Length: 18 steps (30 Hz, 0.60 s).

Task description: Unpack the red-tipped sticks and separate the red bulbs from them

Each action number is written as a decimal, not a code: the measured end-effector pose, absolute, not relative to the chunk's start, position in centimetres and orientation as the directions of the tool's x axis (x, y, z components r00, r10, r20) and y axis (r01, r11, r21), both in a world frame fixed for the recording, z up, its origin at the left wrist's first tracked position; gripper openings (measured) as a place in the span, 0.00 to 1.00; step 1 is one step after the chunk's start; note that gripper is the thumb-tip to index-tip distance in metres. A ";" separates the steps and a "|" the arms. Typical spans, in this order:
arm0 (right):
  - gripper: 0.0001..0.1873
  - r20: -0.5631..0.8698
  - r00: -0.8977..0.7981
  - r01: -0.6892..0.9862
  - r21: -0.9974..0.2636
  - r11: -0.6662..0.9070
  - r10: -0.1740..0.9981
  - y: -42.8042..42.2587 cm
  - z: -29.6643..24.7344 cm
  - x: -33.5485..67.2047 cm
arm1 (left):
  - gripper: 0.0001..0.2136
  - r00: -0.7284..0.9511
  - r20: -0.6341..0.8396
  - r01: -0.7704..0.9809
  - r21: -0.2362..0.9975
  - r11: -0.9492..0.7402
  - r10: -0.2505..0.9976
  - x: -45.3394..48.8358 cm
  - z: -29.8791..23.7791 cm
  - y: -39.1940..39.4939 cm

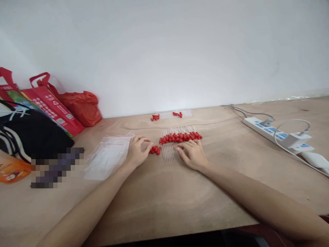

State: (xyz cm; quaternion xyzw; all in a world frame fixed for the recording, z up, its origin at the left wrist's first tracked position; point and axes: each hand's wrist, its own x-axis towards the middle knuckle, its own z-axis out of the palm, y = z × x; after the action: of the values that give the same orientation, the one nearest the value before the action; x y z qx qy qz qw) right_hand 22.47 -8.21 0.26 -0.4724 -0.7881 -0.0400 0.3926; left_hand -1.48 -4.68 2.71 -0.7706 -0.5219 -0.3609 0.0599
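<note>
A row of droppers [181,137] with red rubber bulbs and thin clear tubes lies on the table, bulbs towards me. In front of it lie several bare clear tubes [168,153], side by side. Left of these tubes is a small group of loose red bulbs [155,149]. My left hand [138,150] is at these bulbs, fingers curved and thumb apart from the index finger, with nothing seen in it. My right hand [193,154] rests just right of the bare tubes, below the dropper row. Its fingers are loosely bent and apart from the thumb; no held thing shows.
Clear zip bags [102,157] lie beside my left forearm. By the wall are more red bulbs [155,117] and a further clear bag [189,113]. Red shopping bags [51,106] and a black bag [38,133] stand left. A power strip [267,130] with cables lies right.
</note>
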 end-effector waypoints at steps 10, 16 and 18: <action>0.16 0.674 -0.091 0.803 -0.385 0.455 0.733 -7.7 0.3 25.7 | 0.10 0.337 0.321 0.911 0.126 -0.392 0.885 3.8 4.8 -0.4; 0.14 0.674 -0.114 0.792 -0.382 0.476 0.730 -7.8 0.2 25.4 | 0.07 0.193 0.408 0.928 0.219 -0.301 0.892 3.0 4.6 -1.2; 0.12 0.693 -0.141 0.784 -0.358 0.508 0.707 -7.9 0.1 25.2 | 0.06 0.129 0.535 0.932 0.222 -0.286 0.835 2.1 4.7 -2.3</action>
State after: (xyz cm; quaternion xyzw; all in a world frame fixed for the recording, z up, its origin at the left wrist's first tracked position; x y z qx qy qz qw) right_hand 25.22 -7.93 0.09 -0.4942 -0.7539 -0.0446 0.4306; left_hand 2.06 -2.29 4.65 -0.7467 -0.5916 -0.2924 0.0829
